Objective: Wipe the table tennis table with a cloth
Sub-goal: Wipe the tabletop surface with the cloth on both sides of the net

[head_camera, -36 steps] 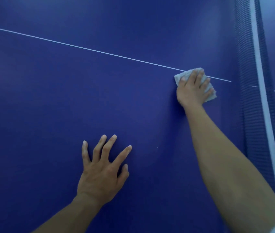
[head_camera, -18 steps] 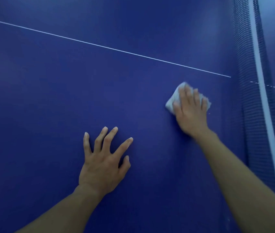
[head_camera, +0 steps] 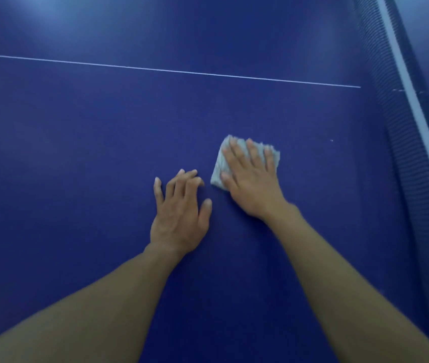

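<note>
The dark blue table tennis table [head_camera: 77, 153] fills the view. A small folded pale grey cloth [head_camera: 220, 167] lies flat on it near the middle. My right hand [head_camera: 251, 179] presses down on the cloth with straight, spread fingers and covers most of it. Just to the left, my left hand [head_camera: 180, 208] rests palm down on the bare table, fingers slightly bent, a short gap from the cloth.
A thin white centre line [head_camera: 182, 72] crosses the table beyond the hands. The dark net [head_camera: 391, 127] with its white top band [head_camera: 415, 106] runs along the right side; more blue table lies past it.
My right hand has dragged the cloth from the white line near the net back toward me and leftward, ending close beside my left hand. The left hand's fingers have drawn closer together.
</note>
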